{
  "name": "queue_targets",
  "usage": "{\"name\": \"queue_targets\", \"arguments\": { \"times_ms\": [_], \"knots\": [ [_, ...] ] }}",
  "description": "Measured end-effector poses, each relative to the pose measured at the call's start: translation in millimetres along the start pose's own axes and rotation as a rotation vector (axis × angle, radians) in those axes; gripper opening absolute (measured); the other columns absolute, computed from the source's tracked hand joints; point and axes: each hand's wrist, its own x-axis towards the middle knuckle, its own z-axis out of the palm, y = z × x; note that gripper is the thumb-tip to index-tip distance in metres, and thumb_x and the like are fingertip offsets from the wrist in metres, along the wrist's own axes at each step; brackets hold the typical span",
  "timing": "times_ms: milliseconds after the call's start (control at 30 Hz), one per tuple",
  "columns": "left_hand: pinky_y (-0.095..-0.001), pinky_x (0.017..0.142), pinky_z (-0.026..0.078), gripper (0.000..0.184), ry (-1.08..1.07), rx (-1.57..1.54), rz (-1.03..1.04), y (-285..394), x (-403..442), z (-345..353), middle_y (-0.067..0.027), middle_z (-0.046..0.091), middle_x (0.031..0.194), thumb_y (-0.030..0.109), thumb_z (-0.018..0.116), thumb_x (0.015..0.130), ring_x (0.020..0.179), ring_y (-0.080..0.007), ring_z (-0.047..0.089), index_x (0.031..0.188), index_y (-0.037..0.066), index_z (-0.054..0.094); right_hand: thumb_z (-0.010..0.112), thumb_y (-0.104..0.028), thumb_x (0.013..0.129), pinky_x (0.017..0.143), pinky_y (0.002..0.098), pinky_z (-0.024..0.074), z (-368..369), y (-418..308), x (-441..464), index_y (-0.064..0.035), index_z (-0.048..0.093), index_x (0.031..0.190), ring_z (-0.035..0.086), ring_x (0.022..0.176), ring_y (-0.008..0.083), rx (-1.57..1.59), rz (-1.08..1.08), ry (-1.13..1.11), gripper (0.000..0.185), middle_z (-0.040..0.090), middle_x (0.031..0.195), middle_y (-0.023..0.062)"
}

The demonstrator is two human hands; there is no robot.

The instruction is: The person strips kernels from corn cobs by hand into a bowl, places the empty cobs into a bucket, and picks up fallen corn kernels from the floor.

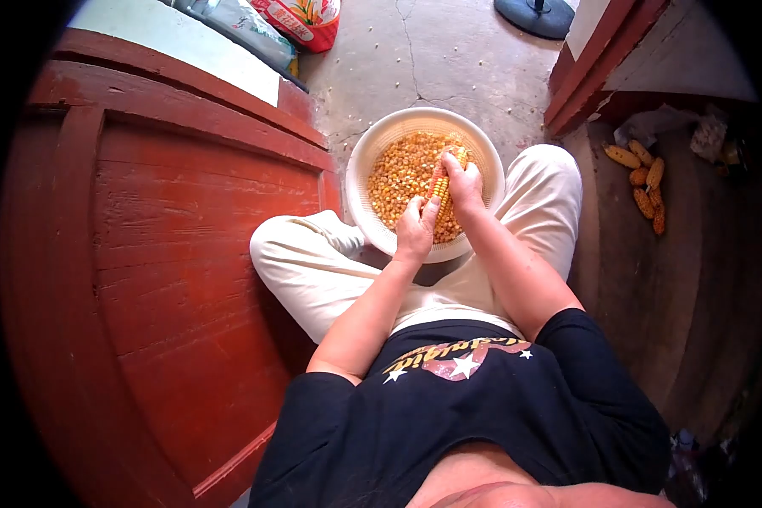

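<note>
A partly stripped corn cob (pixel 439 188) is held over a white basin (pixel 357 182) between my knees. My left hand (pixel 416 227) is closed round the cob's near end, thumb along it. Higher up, my right hand (pixel 464 184) grips the far end, its thumb pressed on the cob. Yellow kernels remain on the cob's right side, while its left side looks pinkish and bare. Loose corn kernels (pixel 398 173) cover the basin's bottom. My fingers' undersides are hidden.
Several corn cobs (pixel 646 176) lie on the floor to the right, beside a crumpled plastic bag (pixel 652 125). A red wooden door (pixel 203 229) stands close on the left. Ahead are a red bag (pixel 309 21), a round black base (pixel 533 19) and scattered kernels on the concrete floor (pixel 398 72).
</note>
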Motion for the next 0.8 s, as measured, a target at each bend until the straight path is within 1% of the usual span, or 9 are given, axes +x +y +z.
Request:
{"name": "queue_targets", "arguments": {
  "times_ms": [33,167,300,433,500,567,667,767,800],
  "knots": [
    [-0.0319,0.06,0.042,0.04,0.076,0.036,0.107,0.0,-1.3,2.1,-0.0079,0.057,0.067,0.039,0.05,0.087,0.063,-0.0159,0.052,0.089,-0.001,0.056,0.062,-0.038,0.071,0.079,0.0368,0.0432,-0.2,1.8,1.9,0.0081,0.056,0.095,0.058,0.086,0.0304,-0.001,-0.001,0.0,0.052,0.061,0.09,0.0218],
    [-0.0324,0.066,0.043,0.033,0.061,-0.208,0.088,-19.5,-3.3,8.3,-0.0135,0.059,0.077,0.029,0.046,0.089,0.071,-0.0222,0.056,0.095,-0.002,0.056,0.063,-0.039,0.071,0.079,0.0365,0.0428,-0.4,0.9,3.1,0.0076,0.056,0.095,0.058,0.086,0.0302,0.031,-0.002,-0.032,0.052,0.061,0.09,0.0214],
    [-0.0315,0.072,0.044,0.029,0.15,-0.263,0.112,-23.1,-8.3,9.7,-0.0142,0.059,0.081,0.023,0.044,0.09,0.076,-0.022,0.056,0.099,-0.002,0.055,0.062,-0.037,0.072,0.078,0.0362,0.043,0.9,9.3,9.9,0.0074,0.057,0.094,0.058,0.085,0.0299,0.139,0.061,-0.097,0.05,0.061,0.09,0.0209],
    [-0.0295,0.075,0.045,0.029,0.209,-0.058,0.189,-19.4,-3.9,7.0,-0.011,0.06,0.085,0.02,0.04,0.091,0.08,-0.0175,0.057,0.1,-0.004,0.055,0.062,-0.034,0.073,0.075,0.0351,0.0442,-1.4,3.5,7.8,0.0064,0.058,0.093,0.058,0.081,0.0246,0.143,0.073,-0.085,0.045,0.061,0.09,0.0168],
    [-0.0242,0.059,0.047,0.033,-0.052,-0.639,-0.077,-11.3,-3.7,-4.1,-0.0086,0.06,0.086,0.027,0.041,0.092,0.072,-0.012,0.056,0.105,-0.001,0.053,0.061,-0.031,0.076,0.067,0.0323,0.0448,-1.5,4.1,9.3,0.0041,0.058,0.09,0.057,0.072,0.0203,0.287,0.137,-0.105,0.038,0.06,0.083,0.012],
    [-0.026,0.067,0.047,0.041,-0.108,-0.781,-0.168,0.2,-8.0,-14.0,-0.0088,0.06,0.082,0.037,0.044,0.091,0.074,-0.0139,0.057,0.104,-0.001,0.054,0.059,-0.027,0.079,0.059,0.0294,0.0454,-1.2,8.3,16.1,0.0018,0.058,0.087,0.055,0.063,0.0161,0.429,0.2,-0.122,0.03,0.058,0.075,0.0071],
    [-0.0301,0.064,0.047,0.053,-0.087,-0.088,0.049,-12.5,-7.2,-9.0,-0.0077,0.06,0.078,0.047,0.051,0.084,0.069,-0.016,0.057,0.104,-0.002,0.052,0.059,-0.027,0.079,0.057,0.0302,0.0458,2.2,25.3,24.9,0.0004,0.058,0.084,0.055,0.061,0.0166,0.347,0.205,-0.092,0.028,0.058,0.073,0.0065],
    [-0.0381,0.062,0.046,0.039,0.131,0.195,0.196,-3.8,-10.6,4.9,-0.0179,0.061,0.074,0.036,0.048,0.088,0.065,-0.0329,0.059,0.095,-0.002,0.054,0.059,-0.026,0.079,0.057,0.0302,0.046,4.8,28.6,21.0,0.001,0.058,0.083,0.056,0.061,0.0167,0.41,0.179,-0.095,0.027,0.058,0.073,0.0069],
    [-0.0381,0.062,0.046,0.039,0.131,0.193,0.195,-6.6,-8.4,6.9,-0.0179,0.061,0.074,0.036,0.048,0.088,0.065,-0.0329,0.059,0.095,-0.002,0.054,0.058,-0.026,0.079,0.057,0.0303,0.0461,3.7,27.1,20.3,0.0013,0.058,0.084,0.056,0.061,0.0168,0.378,0.204,-0.084,0.027,0.058,0.073,0.0072]
  ]
}}
